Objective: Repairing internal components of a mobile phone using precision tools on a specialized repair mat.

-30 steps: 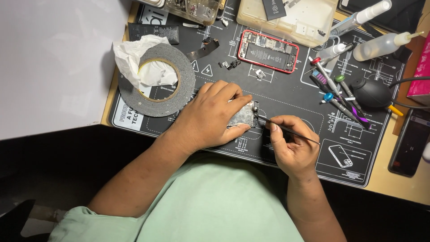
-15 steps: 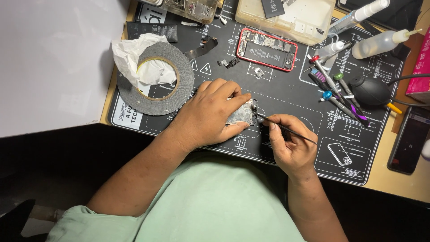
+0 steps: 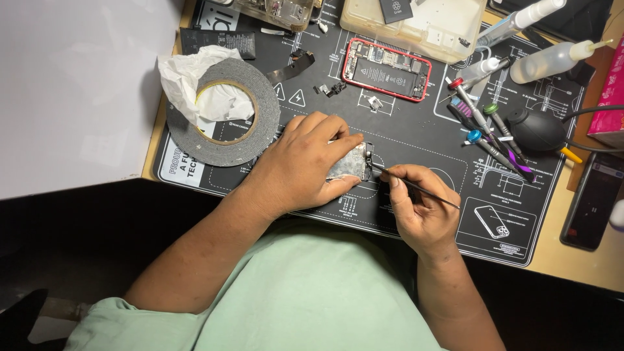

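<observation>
Pressing down on a small silvery phone part point(image 3: 349, 164), the left hand point(image 3: 305, 162) lies flat across it with the fingers close together, fingertips curled over its far edge and the thumb along its near side. The part sits on the black work mat point(image 3: 403, 123), near the middle of the mat's front half. At three o'clock from it, the right hand point(image 3: 422, 211) pinches a thin dark tool point(image 3: 416, 188) between thumb and forefinger, the other fingers folded under; the tool's tip meets the right edge of the part, and its handle runs off toward four o'clock.

At ten o'clock from the left hand lies a wide roll of grey tape point(image 3: 224, 114) with a crumpled white tissue point(image 3: 188, 75) tucked into and behind it. At one o'clock, well apart from the hands, an opened phone with a red frame point(image 3: 387, 69) lies face up, and a few tiny loose pieces point(image 3: 331, 89) rest just to its left. Toward two o'clock, several screwdrivers point(image 3: 487, 133) with coloured caps lie side by side, next to a black rubber air blower point(image 3: 536, 129). Two clear squeeze bottles point(image 3: 552, 60) lie beyond them.
</observation>
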